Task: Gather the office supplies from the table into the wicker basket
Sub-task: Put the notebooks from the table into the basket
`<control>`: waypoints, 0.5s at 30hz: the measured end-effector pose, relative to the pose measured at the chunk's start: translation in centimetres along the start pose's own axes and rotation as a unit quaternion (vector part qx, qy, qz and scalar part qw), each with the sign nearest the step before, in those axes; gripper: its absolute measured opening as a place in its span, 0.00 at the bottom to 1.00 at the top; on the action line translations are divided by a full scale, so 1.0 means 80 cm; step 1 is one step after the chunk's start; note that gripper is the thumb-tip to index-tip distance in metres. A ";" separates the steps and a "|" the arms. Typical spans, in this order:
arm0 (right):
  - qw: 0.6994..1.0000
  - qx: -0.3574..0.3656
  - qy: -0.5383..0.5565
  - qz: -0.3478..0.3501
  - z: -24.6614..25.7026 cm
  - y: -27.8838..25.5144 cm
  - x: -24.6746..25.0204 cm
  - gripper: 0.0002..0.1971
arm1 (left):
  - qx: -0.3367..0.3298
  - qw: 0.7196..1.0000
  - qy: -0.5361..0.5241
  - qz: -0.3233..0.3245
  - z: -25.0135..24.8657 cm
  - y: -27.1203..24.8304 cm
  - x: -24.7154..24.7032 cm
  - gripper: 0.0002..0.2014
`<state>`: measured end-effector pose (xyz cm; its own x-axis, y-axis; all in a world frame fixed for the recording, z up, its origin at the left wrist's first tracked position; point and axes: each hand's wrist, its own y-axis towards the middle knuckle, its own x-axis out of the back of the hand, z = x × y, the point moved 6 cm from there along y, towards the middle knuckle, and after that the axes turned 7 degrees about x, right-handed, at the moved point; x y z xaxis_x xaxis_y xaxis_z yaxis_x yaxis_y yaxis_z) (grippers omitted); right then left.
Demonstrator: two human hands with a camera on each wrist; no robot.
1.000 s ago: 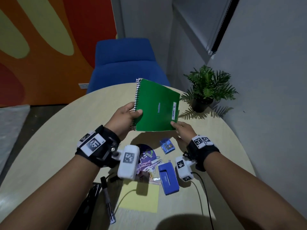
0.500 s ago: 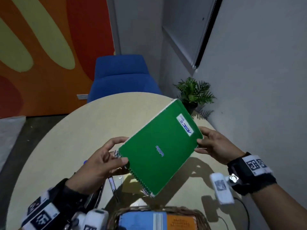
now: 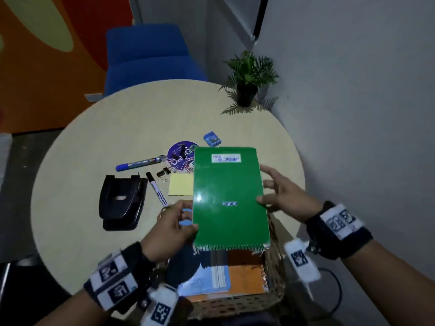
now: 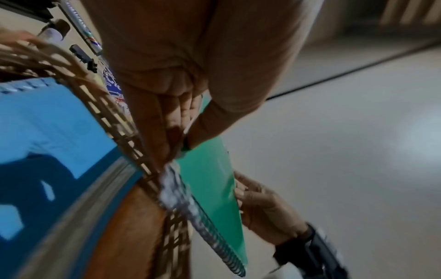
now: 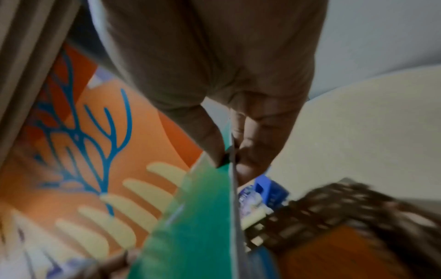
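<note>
Notebook [image 3: 229, 196] in green sits between your two hands, held flat above the basket [image 3: 274, 274] at the near edge of the table [image 3: 94, 142], spiral edge toward you. Your left hand [image 3: 169, 231] pinches its left edge, thumb on the cover and fingers beneath; the left wrist view shows that pinch close up [image 4: 176, 132]. Your right hand [image 3: 282, 196] grips the right edge the same way, thumb on top, the other fingers spread past the edge; the right wrist view shows thumb and fingers closed on the cover's edge [image 5: 229, 147].

Inside the basket you already have a blue book [image 3: 207, 276] lying on an orange notebook [image 3: 244, 276], both under the green one.

Out on the table lie a black hole punch [image 3: 122, 203], a black marker [image 3: 156, 189] just right of it, a blue marker [image 3: 138, 164] farther out, a binder clip [image 3: 164, 173], a yellow pad [image 3: 181, 188] partly hidden by the green cover, a purple disc [image 3: 181, 156] with clips on it, and a small blue box [image 3: 212, 138]. A potted plant [image 3: 249, 76] stands at the far right edge, and a blue chair [image 3: 148, 57] is behind the table.
</note>
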<state>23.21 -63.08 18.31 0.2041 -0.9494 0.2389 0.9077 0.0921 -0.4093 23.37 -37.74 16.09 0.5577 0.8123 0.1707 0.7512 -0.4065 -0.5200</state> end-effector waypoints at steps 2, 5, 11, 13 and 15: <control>0.999 -0.001 -0.038 -0.027 -0.026 -0.019 -0.010 0.36 | 0.007 0.994 0.105 0.032 0.027 -0.003 -0.022 0.09; 0.993 -0.022 -0.106 -0.042 -0.072 -0.039 -0.025 0.25 | 0.063 0.982 0.147 0.097 0.062 -0.007 -0.047 0.23; 0.971 -0.079 -0.224 -0.022 -0.139 -0.048 -0.049 0.30 | 0.099 0.960 0.209 0.158 0.083 -0.002 -0.079 0.44; 0.965 -0.067 -0.250 -0.036 -0.138 -0.045 -0.051 0.41 | 0.083 0.956 0.237 0.151 0.079 0.004 -0.080 0.44; 0.958 -0.042 -0.283 -0.026 -0.137 -0.046 -0.055 0.50 | 0.073 0.953 0.257 0.142 0.077 0.010 -0.079 0.44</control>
<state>14.97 -62.54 9.09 0.3477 -0.6354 0.6895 0.8938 0.0024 -0.4485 18.30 -40.62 9.47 0.8590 0.3502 0.3736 0.5077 -0.4873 -0.7105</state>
